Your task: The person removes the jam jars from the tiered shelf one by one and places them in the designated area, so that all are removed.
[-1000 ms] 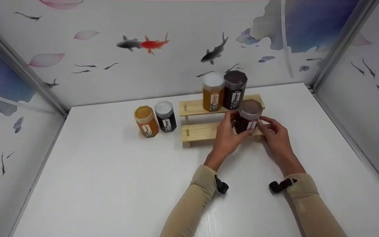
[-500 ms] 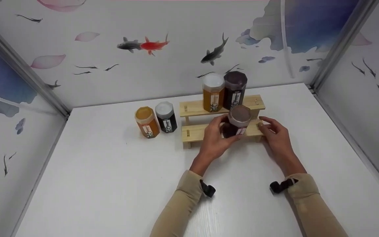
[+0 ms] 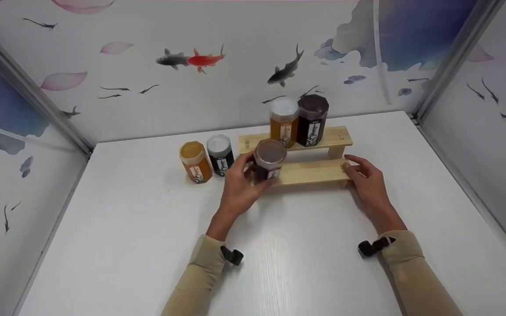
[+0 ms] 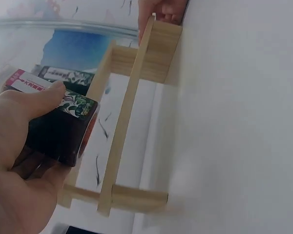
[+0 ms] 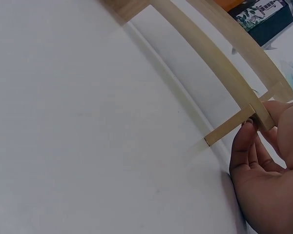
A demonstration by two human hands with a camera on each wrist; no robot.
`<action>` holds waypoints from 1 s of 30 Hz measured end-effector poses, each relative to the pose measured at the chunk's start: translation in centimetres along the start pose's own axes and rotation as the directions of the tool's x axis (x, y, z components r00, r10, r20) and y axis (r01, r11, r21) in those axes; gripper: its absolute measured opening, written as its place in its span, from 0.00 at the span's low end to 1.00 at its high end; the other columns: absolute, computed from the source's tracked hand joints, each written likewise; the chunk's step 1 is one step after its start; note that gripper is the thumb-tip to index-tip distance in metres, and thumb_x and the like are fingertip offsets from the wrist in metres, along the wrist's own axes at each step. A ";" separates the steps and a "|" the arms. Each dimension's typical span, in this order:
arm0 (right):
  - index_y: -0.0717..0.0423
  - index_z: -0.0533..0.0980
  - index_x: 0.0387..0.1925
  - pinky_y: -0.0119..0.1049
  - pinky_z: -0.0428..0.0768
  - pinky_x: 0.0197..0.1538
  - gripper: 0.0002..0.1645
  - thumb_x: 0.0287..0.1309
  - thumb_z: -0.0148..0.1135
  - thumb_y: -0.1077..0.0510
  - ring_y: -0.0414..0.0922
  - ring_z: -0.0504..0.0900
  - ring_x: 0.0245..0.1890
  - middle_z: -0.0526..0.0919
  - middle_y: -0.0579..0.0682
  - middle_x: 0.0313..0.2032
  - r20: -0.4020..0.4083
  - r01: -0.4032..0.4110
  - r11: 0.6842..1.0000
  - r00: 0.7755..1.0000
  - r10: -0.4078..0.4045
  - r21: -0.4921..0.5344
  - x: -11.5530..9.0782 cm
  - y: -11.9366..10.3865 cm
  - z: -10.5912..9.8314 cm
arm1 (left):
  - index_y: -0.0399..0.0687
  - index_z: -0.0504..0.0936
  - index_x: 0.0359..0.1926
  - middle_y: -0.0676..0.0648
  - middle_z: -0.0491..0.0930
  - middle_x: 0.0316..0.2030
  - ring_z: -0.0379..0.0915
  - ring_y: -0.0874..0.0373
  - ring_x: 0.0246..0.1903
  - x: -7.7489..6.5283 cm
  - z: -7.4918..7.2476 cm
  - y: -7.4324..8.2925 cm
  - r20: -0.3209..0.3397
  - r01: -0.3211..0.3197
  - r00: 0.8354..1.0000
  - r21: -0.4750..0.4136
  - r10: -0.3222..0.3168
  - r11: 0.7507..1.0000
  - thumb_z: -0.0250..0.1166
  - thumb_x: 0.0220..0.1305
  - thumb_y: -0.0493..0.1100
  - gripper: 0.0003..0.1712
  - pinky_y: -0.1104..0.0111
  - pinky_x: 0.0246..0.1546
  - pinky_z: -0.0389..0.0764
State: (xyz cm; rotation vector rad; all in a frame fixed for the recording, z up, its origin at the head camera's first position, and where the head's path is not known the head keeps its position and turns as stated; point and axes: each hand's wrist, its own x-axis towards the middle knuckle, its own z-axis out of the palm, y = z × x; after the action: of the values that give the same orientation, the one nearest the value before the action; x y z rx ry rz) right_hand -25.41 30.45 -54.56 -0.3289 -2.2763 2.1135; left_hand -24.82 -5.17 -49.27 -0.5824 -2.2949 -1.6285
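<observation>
My left hand [image 3: 240,188] grips a dark eight-sided jar [image 3: 269,153] with a brownish lid, thumb across its front. In the left wrist view the jar [image 4: 56,134] shows a pink and white label and is held up off the lower shelf, at the left end of the two-tier wooden rack [image 3: 314,172]. At the opposite end, my right hand [image 3: 369,182] pinches the lower shelf's tip between thumb and fingers, as the right wrist view shows. On the upper shelf stand an amber jar [image 3: 284,127] with a white lid and a dark jar [image 3: 312,123] with a dark lid.
Left of the rack, an amber jar [image 3: 196,166] and a dark jar with a white lid [image 3: 220,159] stand side by side on the white table [image 3: 125,219]. Behind rises a wall panel [image 3: 235,96] with painted fish; side panels flank the table.
My left hand has carried the dark jar leftward along the front of the rack, from its right end to its left end. My right hand has stayed at the shelf's right end.
</observation>
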 end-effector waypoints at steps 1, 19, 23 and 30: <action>0.40 0.74 0.75 0.23 0.86 0.50 0.34 0.73 0.68 0.38 0.42 0.82 0.53 0.78 0.50 0.55 0.000 0.000 1.000 1.000 0.000 -0.002 0.1 0.0 0.1 | 0.46 0.74 0.73 0.47 0.78 0.67 0.75 0.53 0.71 -0.2 -0.8 -0.2 -0.013 0.003 1.000 0.008 -0.003 1.000 0.86 0.56 0.39 0.45 0.60 0.73 0.78; 0.36 0.70 0.78 0.23 0.85 0.57 0.35 0.77 0.62 0.36 0.42 0.81 0.59 0.75 0.48 0.57 0.005 -0.019 0.997 1.000 0.019 -0.069 0.3 0.1 -0.2 | 0.49 0.74 0.73 0.48 0.79 0.67 0.78 0.51 0.68 -3.0 -8.5 -4.4 -0.102 0.108 0.990 0.070 -0.100 0.992 0.86 0.55 0.41 0.46 0.53 0.72 0.80; 0.37 0.70 0.79 0.22 0.85 0.56 0.35 0.76 0.63 0.36 0.41 0.81 0.58 0.75 0.47 0.56 0.002 -0.027 0.998 1.000 0.027 -0.065 0.2 0.1 -0.2 | 0.44 0.75 0.72 0.44 0.80 0.67 0.78 0.48 0.68 -3.1 -8.1 -5.3 -0.071 0.130 0.990 0.075 -0.125 0.989 0.86 0.57 0.40 0.45 0.50 0.73 0.79; 0.39 0.73 0.76 0.23 0.85 0.49 0.35 0.73 0.67 0.37 0.41 0.82 0.54 0.76 0.48 0.55 -0.006 -0.021 1.000 1.000 0.021 -0.009 0.1 0.0 -0.1 | 0.43 0.74 0.73 0.43 0.79 0.70 0.76 0.47 0.72 -3.4 -7.9 -6.2 -0.063 0.190 0.981 0.111 -0.183 0.976 0.84 0.58 0.38 0.45 0.54 0.75 0.77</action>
State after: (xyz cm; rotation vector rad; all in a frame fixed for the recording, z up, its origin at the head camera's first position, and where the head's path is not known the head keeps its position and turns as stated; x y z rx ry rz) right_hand -25.47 30.53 -54.58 -0.3603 -2.2903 2.1086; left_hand -24.83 -14.98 -53.26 -0.3019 -2.4496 -1.5538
